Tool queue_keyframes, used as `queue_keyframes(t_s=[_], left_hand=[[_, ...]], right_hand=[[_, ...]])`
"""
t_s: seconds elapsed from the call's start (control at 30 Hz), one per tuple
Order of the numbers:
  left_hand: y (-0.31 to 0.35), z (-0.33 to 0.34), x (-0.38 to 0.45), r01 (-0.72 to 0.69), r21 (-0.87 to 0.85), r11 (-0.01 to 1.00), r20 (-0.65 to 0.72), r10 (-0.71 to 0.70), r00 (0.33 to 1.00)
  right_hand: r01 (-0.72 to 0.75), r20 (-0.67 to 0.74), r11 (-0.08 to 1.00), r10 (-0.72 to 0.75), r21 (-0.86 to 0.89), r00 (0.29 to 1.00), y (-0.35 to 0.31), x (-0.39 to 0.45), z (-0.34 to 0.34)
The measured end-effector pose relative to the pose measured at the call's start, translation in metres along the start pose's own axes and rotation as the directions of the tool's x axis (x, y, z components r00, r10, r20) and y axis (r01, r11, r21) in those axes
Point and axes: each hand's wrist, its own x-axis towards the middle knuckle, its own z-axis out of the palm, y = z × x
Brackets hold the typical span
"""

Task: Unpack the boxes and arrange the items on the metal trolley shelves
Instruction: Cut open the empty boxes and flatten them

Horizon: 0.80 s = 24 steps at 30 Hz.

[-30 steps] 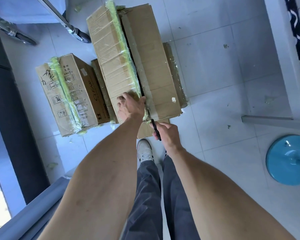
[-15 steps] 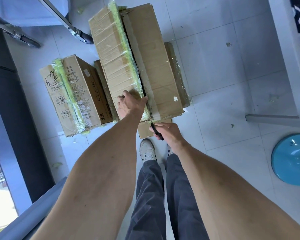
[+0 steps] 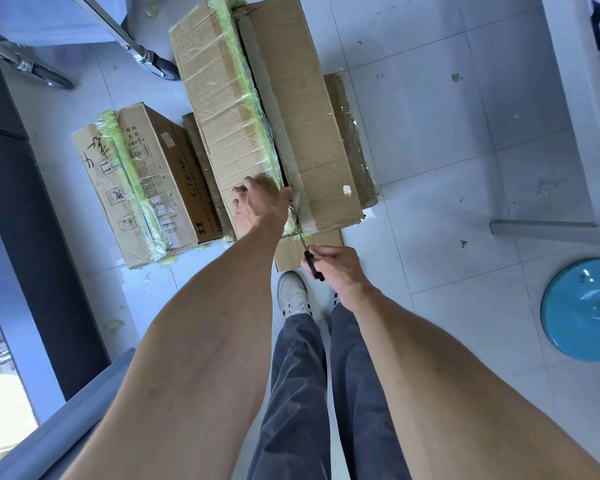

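Long box being cut open at its near end, floor, 12 o'clock of the feet.

Long box [image 3: 250,109]: flaps parted along the seam, contents not visible; smaller box [image 3: 142,181] at its 9 o'clock, taped. Left hand [image 3: 260,209] lies flat on the left flap, fingers now spread rather than curled. Right hand [image 3: 340,268] grips black-handled scissors [image 3: 309,258], blades at the tape at the hand's 11 o'clock.

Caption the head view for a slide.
Left hand steadies the long taped cardboard box while right hand cuts its seam with black-handled scissors.
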Motion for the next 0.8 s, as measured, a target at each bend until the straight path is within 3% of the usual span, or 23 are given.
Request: queue_keyframes(t_s=[0.33, 0.47, 0.6, 0.8], left_hand=[[0.009, 0.013, -0.006, -0.034, 0.025, 0.999, -0.054, 0.035, 0.998], [0.001, 0.012, -0.004, -0.025, -0.029, 0.999, -0.12, 0.022, 0.993], [-0.014, 0.006, -0.002, -0.076, -0.004, 0.997, -0.128, 0.075, 0.989], [-0.028, 0.013, -0.001, -0.105, -0.151, 0.983, -0.157, 0.081, 0.984]], right_hand=[[0.116, -0.163, 0.993, -0.118, -0.024, 0.98, 0.008, -0.006, 0.008], [0.108, -0.406, 0.992, -0.075, 0.059, 0.911, 0.028, 0.003, -0.009], [-0.005, -0.166, 0.995, -0.011, -0.095, 0.986, 0.024, -0.01, -0.025], [-0.081, 0.015, 0.983, 0.079, 0.163, 0.997, -0.001, -0.016, 0.01]])
